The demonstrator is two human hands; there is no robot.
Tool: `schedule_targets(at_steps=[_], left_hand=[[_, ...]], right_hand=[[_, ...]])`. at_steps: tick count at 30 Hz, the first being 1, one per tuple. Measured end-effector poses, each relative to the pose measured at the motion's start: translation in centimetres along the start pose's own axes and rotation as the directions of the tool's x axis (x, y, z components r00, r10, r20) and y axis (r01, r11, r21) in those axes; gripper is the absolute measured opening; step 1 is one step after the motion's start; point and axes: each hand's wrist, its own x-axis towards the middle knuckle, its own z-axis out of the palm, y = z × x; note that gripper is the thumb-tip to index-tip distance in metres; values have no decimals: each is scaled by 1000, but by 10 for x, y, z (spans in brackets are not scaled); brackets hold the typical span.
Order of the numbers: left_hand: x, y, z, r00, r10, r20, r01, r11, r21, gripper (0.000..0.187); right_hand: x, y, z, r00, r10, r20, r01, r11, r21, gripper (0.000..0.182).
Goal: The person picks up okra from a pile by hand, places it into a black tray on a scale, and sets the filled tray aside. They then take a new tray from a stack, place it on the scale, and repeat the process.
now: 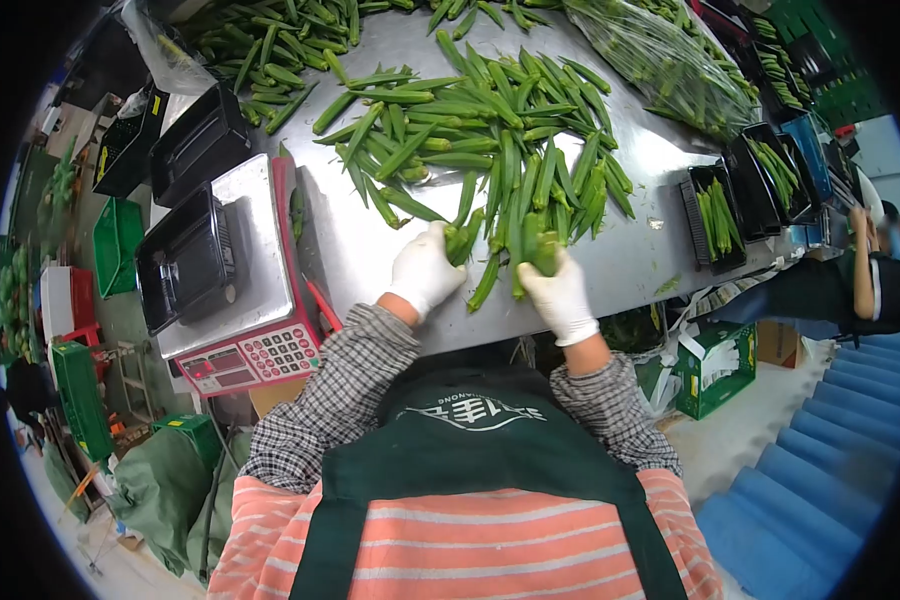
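Observation:
A large pile of green okra [470, 120] is spread over the metal table. My left hand [425, 268], in a white glove, is closed around okra at the near edge of the pile. Close by on the right, my right hand [560, 298], also gloved in white, grips okra pods by their ends. A loose okra pod [484, 283] lies on the table between the two hands. To the left, an empty black tray [185, 258] rests on the red-framed scale [255, 250].
Another black tray [200, 145] sits behind the scale. At the right, black trays [718, 220] hold okra, near a plastic bag of okra [670, 65]. Another person [840, 285] is at the far right. Green crates [715, 370] stand on the floor.

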Motion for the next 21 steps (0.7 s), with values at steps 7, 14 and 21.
schedule_targets(at_steps=[7, 14, 21], left_hand=[[-30, -21, -40, 917, 351, 189, 297, -288, -910, 58], [-57, -22, -86, 915, 394, -84, 115, -454, -883, 66], [-156, -34, -277, 835, 70, -545, -428, 706, -565, 49]], right_hand=[[10, -22, -22, 933, -38, 357, -257, 625, 737, 38], [21, -50, 18, 876, -64, 479, -330, 644, 690, 41], [36, -107, 83, 749, -109, 654, -275, 846, 456, 42]])
